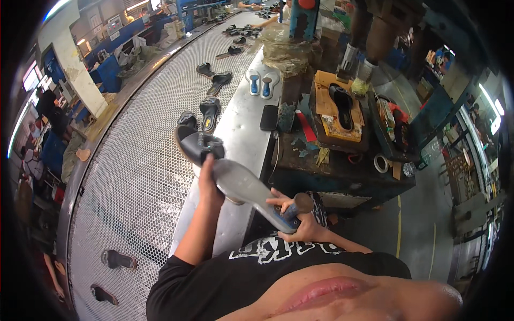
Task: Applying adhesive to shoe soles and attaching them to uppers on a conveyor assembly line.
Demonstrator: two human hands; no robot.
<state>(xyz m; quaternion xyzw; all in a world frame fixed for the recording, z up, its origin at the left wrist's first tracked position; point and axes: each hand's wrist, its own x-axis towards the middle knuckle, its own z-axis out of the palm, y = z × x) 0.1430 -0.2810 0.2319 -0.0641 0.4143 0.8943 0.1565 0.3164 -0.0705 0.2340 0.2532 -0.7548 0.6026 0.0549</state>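
My left hand (pixel 210 184) is closed at the near end of a black sandal (pixel 197 144) with a decorated strap, raised over the edge between conveyor and metal ledge. My right hand (pixel 305 224) grips a grey sole-shaped plate (pixel 238 182) by its heel end, its fingers around a blue post with a round brown cap. The plate slants across in front of me, and its wide end meets my left fingers and the sandal. Where exactly my left fingers touch the plate is hidden. Farther along the metal ledge (pixel 235 115) lie two similar plates (pixel 261 85) with blue posts.
A perforated conveyor (pixel 144 155) on the left carries several black sandals (pixel 210 111). A phone (pixel 269 117) lies on the ledge. At right stands a machine bench (pixel 342 182) with a black sandal (pixel 341 104) on its padded plate, a red strip (pixel 306 126) and a tape roll (pixel 380 163).
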